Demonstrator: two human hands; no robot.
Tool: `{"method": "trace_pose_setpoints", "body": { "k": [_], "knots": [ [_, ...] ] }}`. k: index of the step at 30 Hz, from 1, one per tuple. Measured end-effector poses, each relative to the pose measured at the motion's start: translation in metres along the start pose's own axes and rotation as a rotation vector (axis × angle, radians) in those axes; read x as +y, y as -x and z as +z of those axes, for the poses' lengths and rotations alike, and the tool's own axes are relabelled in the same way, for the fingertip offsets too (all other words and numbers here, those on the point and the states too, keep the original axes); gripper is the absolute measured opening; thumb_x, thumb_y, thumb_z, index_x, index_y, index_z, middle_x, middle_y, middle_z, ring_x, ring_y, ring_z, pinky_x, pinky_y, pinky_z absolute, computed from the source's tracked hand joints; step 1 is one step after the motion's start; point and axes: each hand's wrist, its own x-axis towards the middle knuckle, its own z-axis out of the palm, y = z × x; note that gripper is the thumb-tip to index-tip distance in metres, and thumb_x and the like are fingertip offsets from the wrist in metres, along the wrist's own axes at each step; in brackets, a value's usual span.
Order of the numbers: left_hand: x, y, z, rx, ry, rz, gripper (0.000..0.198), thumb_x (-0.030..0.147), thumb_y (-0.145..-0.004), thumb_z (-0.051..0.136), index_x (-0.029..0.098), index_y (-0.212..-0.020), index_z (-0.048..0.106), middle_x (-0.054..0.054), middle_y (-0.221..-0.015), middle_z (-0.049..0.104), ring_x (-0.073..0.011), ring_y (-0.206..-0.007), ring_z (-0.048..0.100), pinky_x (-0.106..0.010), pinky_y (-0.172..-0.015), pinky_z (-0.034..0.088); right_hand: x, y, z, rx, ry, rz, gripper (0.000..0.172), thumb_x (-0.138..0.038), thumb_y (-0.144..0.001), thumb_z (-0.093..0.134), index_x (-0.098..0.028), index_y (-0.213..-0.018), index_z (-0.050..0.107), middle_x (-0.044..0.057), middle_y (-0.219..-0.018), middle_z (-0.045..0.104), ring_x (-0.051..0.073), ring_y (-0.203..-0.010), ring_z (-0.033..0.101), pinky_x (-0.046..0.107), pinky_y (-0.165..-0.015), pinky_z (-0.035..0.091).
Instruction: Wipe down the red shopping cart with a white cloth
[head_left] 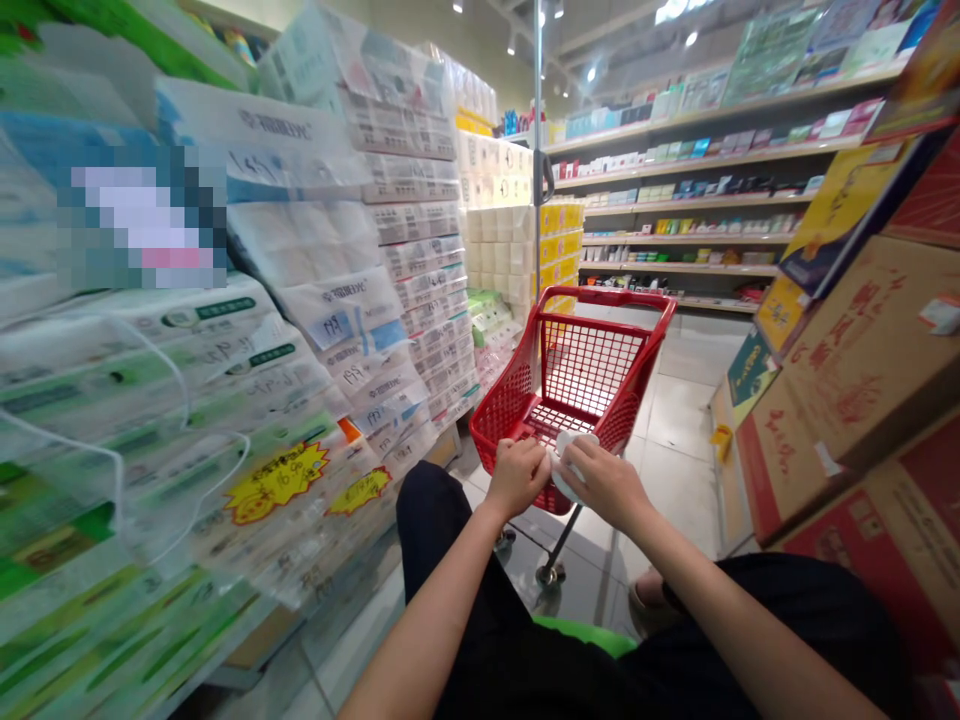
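Both hands meet over the near end of a red plastic shopping cart (592,370). Curled around a small white, round, roll-like object (576,440) are the fingers of my right hand (604,482). My left hand (519,474) is closed, its fingertips at the left side of the same white object; whether it pinches an edge of it is hidden. Part of the object shows above and below the right fingers, and its exact kind is unclear. The cart basket behind the hands has grid walls, and a pole rises behind it.
Tall stacks of plastic-wrapped paper packs (420,230) line the left, with yellow price signs (277,482) and a loose white cable (180,380). Cardboard cartons (862,370) stand close on the right. Stocked shelves (690,200) run along the back. Tiled floor (679,420) lies between.
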Motion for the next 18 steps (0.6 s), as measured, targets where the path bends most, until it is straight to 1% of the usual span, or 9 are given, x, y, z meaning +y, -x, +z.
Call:
{"method": "trace_pose_setpoints", "body": {
  "k": [3, 7, 10, 12, 15, 16, 18],
  "knots": [
    [0.0, 0.0, -0.003, -0.023, 0.017, 0.012, 0.026, 0.024, -0.092, 0.042, 0.019, -0.069, 0.053, 0.0, -0.076, 0.058, -0.014, -0.076, 0.052, -0.032, -0.081, 0.031, 0.025, -0.009, -0.002, -0.035, -0.024, 0.052, 0.03, -0.047, -0.097, 0.034, -0.026, -0.092, 0.055, 0.001, -0.099, 0.06, 0.013, -0.078, 0.059, 0.024, -0.051, 0.03],
    [-0.002, 0.0, -0.004, -0.026, 0.015, 0.012, 0.026, 0.022, -0.091, 0.042, 0.019, -0.067, 0.051, 0.001, -0.075, 0.058, -0.0129, -0.075, 0.052, -0.032, -0.082, 0.031, 0.066, -0.03, -0.003, -0.091, -0.031, 0.202, 0.033, -0.051, -0.096, 0.033, -0.027, -0.094, 0.055, 0.0, -0.104, 0.06, 0.013, -0.074, 0.059, 0.024, -0.052, 0.03],
    [-0.008, -0.001, -0.005, -0.028, 0.014, 0.014, 0.027, 0.023, -0.092, 0.041, 0.019, -0.067, 0.05, 0.001, -0.074, 0.057, -0.0123, -0.075, 0.052, -0.032, -0.083, 0.03, 0.087, -0.044, -0.003, -0.137, -0.007, 0.295, 0.035, -0.054, -0.095, 0.032, -0.028, -0.094, 0.055, 0.0, -0.104, 0.06, 0.015, -0.073, 0.059, 0.025, -0.052, 0.03],
    [-0.015, -0.002, -0.006, -0.033, 0.012, 0.003, 0.029, 0.024, -0.092, 0.04, 0.018, -0.065, 0.05, 0.002, -0.074, 0.058, -0.0121, -0.074, 0.052, -0.031, -0.082, 0.03, 0.09, -0.049, -0.003, -0.151, 0.005, 0.313, 0.036, -0.055, -0.095, 0.031, -0.027, -0.096, 0.054, 0.001, -0.106, 0.06, 0.015, -0.074, 0.059, 0.025, -0.053, 0.029],
    [-0.027, -0.007, -0.011, -0.062, -0.009, -0.041, 0.033, 0.026, -0.093, 0.038, 0.018, -0.063, 0.051, 0.001, -0.073, 0.06, -0.0119, -0.071, 0.053, -0.032, -0.082, 0.031, 0.08, -0.051, 0.001, -0.148, 0.019, 0.307, 0.037, -0.053, -0.096, 0.027, -0.027, -0.101, 0.053, 0.002, -0.108, 0.059, 0.016, -0.074, 0.059, 0.026, -0.055, 0.03],
    [-0.03, -0.009, -0.014, -0.075, -0.022, -0.063, 0.036, 0.028, -0.094, 0.037, 0.018, -0.063, 0.052, 0.001, -0.072, 0.061, -0.0122, -0.071, 0.053, -0.033, -0.083, 0.031, 0.074, -0.052, 0.003, -0.141, 0.026, 0.306, 0.037, -0.052, -0.097, 0.026, -0.027, -0.103, 0.052, 0.003, -0.109, 0.058, 0.016, -0.074, 0.059, 0.026, -0.056, 0.031],
    [-0.032, -0.012, -0.017, -0.099, -0.057, -0.102, 0.042, 0.039, -0.096, 0.036, 0.018, -0.063, 0.054, 0.0, -0.072, 0.062, -0.0138, -0.071, 0.055, -0.036, -0.086, 0.031, 0.062, -0.053, 0.007, -0.129, 0.048, 0.309, 0.038, -0.05, -0.098, 0.023, -0.026, -0.106, 0.05, 0.005, -0.11, 0.056, 0.016, -0.075, 0.059, 0.027, -0.058, 0.034]
  ]
}}
